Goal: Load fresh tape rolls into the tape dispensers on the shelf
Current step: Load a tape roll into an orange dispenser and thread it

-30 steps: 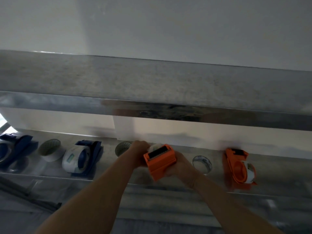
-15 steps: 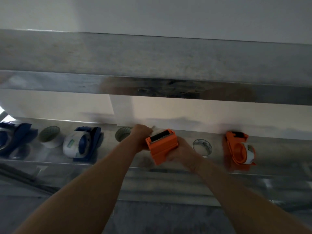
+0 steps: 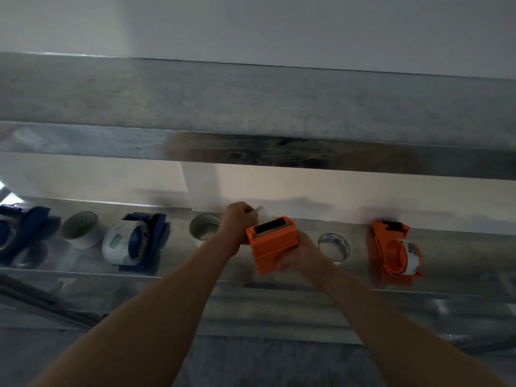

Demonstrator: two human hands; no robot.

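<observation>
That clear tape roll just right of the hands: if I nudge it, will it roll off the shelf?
The clear roll seems to lie flat, its hole facing up, so it would likely slide rather than roll. The shelf looks like smooth metal, so expect an easy slide. It is a thin ring, so probably light.

Dispensers (image 3: 139,241) and rolls (image 3: 81,229) seemingly alternating along shelf (image 3: 460,261), beneath upper shelf (image 3: 251,107)

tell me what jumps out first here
The orange tape dispenser at centre, gripped by the right hand while the left hand pinches pale tape at its toothed end. On the steel shelf, a second orange dispenser lies to the right; blue dispensers and loose rolls sit left.
</observation>
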